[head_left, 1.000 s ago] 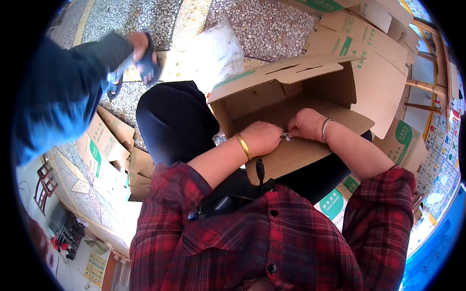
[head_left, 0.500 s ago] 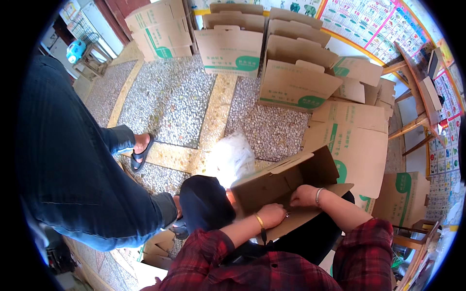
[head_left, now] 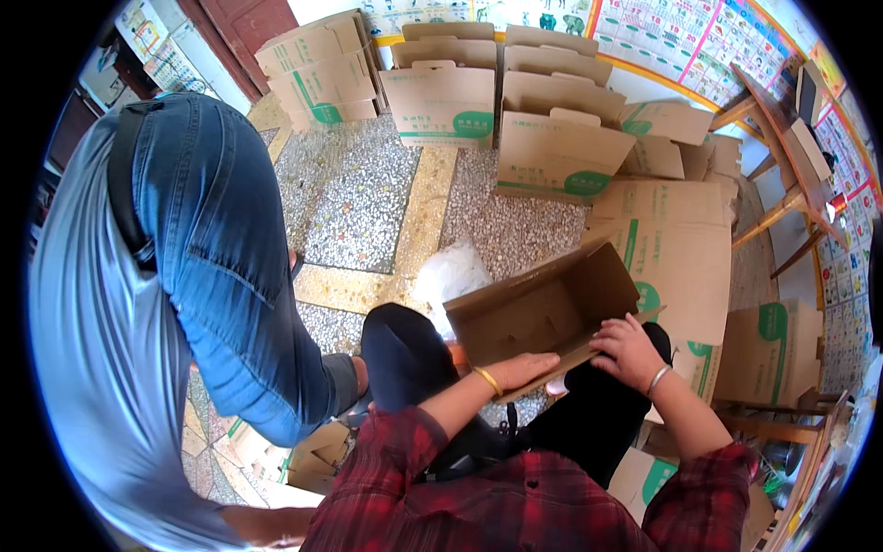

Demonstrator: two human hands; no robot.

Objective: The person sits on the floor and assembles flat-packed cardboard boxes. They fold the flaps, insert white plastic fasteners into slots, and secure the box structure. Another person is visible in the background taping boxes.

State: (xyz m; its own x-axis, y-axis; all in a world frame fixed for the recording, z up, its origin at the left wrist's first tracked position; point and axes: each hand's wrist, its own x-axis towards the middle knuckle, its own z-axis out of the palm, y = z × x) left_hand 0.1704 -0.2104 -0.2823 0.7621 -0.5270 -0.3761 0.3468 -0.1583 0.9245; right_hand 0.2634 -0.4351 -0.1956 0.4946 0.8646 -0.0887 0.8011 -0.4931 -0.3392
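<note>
An open brown cardboard box (head_left: 543, 313) lies tilted on my lap, its opening facing me. My left hand (head_left: 524, 370) rests flat on the box's near lower flap, fingers stretched out; a gold bangle is on that wrist. My right hand (head_left: 628, 348) presses on the same flap at the box's right corner, fingers curled over its edge, with a silver bangle on the wrist. I wear a red plaid shirt and dark trousers.
A person in blue jeans (head_left: 221, 258) bends over close on my left. Folded cardboard boxes (head_left: 552, 156) with green marks stand and lie across the speckled stone floor ahead and to the right. A white plastic bag (head_left: 451, 276) lies behind the box. Wooden furniture (head_left: 782, 193) stands at right.
The view has swung upward, showing more of the floor and stacked boxes. The person at left has come closer. My hands moved from the middle of the flap to pressing along its edge.
</note>
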